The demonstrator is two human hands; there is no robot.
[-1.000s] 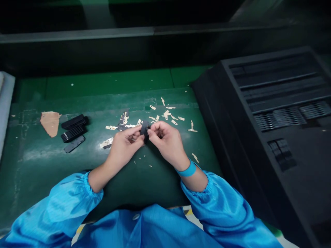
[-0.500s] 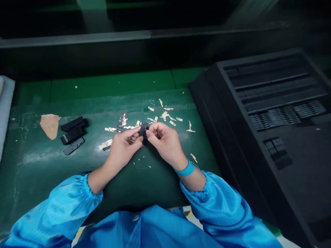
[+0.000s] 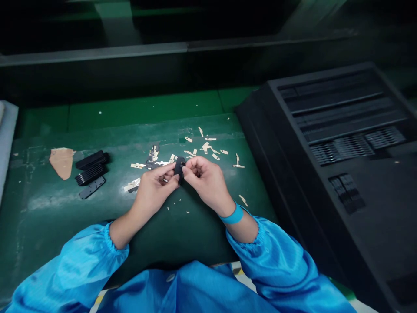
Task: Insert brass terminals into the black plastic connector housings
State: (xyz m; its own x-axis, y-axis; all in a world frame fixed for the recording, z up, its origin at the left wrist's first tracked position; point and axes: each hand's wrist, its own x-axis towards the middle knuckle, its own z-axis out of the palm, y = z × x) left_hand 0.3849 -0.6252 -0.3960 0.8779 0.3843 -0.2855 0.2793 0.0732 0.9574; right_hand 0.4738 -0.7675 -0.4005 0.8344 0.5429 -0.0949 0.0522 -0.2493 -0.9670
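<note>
- We see the left hand [image 3: 153, 188] and the right hand [image 3: 206, 179] close together over the green table [image 3: 58, 213].
- Both hands pinch one small black part [image 3: 178, 167] between thumb and fingertips. The left hand grips it from the left side and the right hand from the right side.
- The small black part is up off the table, right between the two hands, near the middle of the table.
- Little pale strips [image 3: 208, 148] lie scattered on the table just behind the hands, and a few tiny bits lie in front of them.
- A pile of black parts [image 3: 91, 171] sits on the table well off to the left. One flat black piece lies just in front of the pile.
- A tan scrap [image 3: 61, 161] lies just left of that pile.
- A big black tray [image 3: 342, 143] with long slots stands on the right side, well apart from the hands.
- The right wrist wears a blue band [image 3: 232, 216], and both arms are in shiny blue sleeves [image 3: 81, 269].
</note>
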